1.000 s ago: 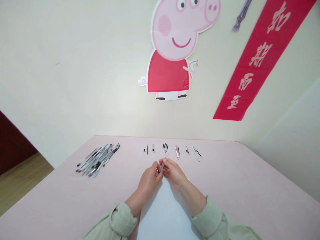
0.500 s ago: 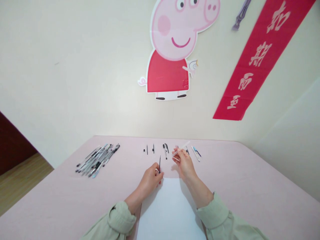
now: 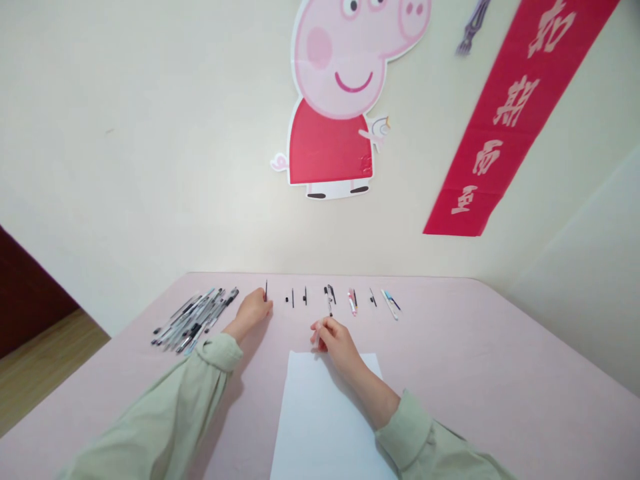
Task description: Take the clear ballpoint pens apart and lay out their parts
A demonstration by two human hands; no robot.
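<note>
- Black and slim, a refill [image 3: 267, 289] is poking out beyond the left hand [image 3: 254, 307], whose grip is pinching it between the pen pile [image 3: 195, 321] and the row of pen parts [image 3: 352, 303].
- Right hand [image 3: 335, 339] is hovering near the paper's [image 3: 325, 413] far edge, its grip curling closed around a pale tube [image 3: 317, 339].
- Pink bench [image 3: 480, 380] is carrying everything.

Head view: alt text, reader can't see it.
A person's left hand holds a thin dark rod near a row of pen parts on a pink table; the right hand, by a white sheet, apparently pinches a pale tube. A pile of pens lies at left.
</note>
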